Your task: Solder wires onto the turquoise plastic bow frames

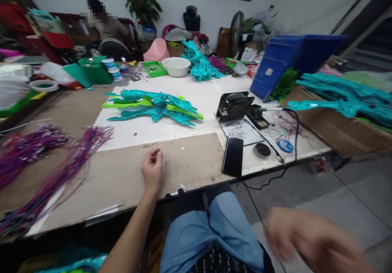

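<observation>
1. Left hand (153,169) rests on the brown board (190,158) near the table edge, with its fingers curled inwards. I cannot tell whether some small thing is pinched between them.
2. Right hand (309,230) is at the lower right, beside the lap and over the floor. It is strongly blurred; no object can be seen in it, but I cannot tell if it is released or clenched.
3. Nearest to the left hand, beyond it, are the teal plastic pieces (156,114), lying on the white sheet (134,136) together with light-green parts (144,101). Thin wires are around them. The phone (233,156) lies to the right of the left hand, and the wire bundle (79,154) is to the left.
4. By my judgement, these pieces are light and rather stiff, with a smooth surface which may be a little slippery. Their narrow ends could bend or break, and the thin wires could catch or pull loose. It would be safer to take hold at the wider middle, with fingers kept away from the wires.
5. Their long axis goes from left to right across the view, a little slanted, so the right ends are somewhat nearer to the person. Narrow arms point outwards at both ends; which end is the front, I cannot tell.
</observation>
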{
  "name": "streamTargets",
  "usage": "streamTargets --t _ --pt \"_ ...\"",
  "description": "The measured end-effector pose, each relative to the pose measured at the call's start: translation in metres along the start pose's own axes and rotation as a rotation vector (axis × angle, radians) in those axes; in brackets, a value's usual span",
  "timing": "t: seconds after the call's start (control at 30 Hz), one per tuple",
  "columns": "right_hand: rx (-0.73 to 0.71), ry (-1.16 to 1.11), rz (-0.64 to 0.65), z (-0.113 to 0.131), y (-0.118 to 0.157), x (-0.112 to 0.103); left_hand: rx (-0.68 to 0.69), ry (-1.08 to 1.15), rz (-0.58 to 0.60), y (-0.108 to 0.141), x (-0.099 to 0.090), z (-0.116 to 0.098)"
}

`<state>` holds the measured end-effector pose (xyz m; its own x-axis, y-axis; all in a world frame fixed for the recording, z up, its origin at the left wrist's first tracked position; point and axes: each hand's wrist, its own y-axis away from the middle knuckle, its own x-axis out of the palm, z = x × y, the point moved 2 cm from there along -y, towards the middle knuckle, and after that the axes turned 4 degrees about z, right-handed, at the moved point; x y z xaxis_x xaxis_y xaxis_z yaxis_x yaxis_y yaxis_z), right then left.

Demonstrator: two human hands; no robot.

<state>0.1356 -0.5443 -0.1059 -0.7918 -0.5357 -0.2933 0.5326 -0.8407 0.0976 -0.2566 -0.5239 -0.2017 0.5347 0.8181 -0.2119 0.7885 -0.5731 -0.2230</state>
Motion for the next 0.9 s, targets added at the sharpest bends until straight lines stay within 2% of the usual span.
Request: streamTargets --t 0.07,0.17,0.23,0.3,0.33,0.4,0.47,0.53,0.6,0.7,0.77,0.9 --pt "0.119 -0.113 0.039 -0.027 -0.010 0.016 0.008 -0.017 0.014 0.000 0.001 0.000" --pt "0.383 -0.188 0.026 -0.086 -0.013 0.048 0.050 -0.064 0.029 -0.002 0.003 -0.001" --pt "0.418 -0.170 -0.005 -0.118 -0.007 0.064 0.100 -0.102 0.029 -0.002 0.004 -0.004" --pt "0.401 -0.133 -0.072 -0.138 -0.001 0.069 0.167 -0.131 0.051 0.004 0.004 -0.013" --pt "0.392 -0.115 -0.105 -0.146 0.001 0.068 0.187 -0.133 0.106 0.009 0.005 -0.019" --pt "0.395 -0.088 -0.144 -0.158 0.000 0.060 0.148 -0.090 0.326 0.027 0.010 -0.032" --pt "0.408 -0.059 -0.163 -0.171 -0.004 0.050 -0.012 0.015 0.608 0.050 0.022 -0.044" --pt "0.421 -0.034 -0.176 -0.187 -0.007 0.042 -0.162 0.098 0.769 0.073 0.036 -0.052" --pt "0.430 -0.028 -0.173 -0.201 -0.007 0.037 -0.175 0.081 0.800 0.088 0.050 -0.056" --pt "0.442 -0.042 -0.141 -0.215 -0.002 0.037 -0.040 -0.099 0.773 0.095 0.068 -0.057" --pt "0.445 -0.048 -0.121 -0.221 0.001 0.040 0.022 -0.217 0.763 0.095 0.075 -0.057" --pt "0.423 -0.067 -0.096 -0.229 -0.005 0.046 0.030 -0.286 0.800 0.093 0.080 -0.061"
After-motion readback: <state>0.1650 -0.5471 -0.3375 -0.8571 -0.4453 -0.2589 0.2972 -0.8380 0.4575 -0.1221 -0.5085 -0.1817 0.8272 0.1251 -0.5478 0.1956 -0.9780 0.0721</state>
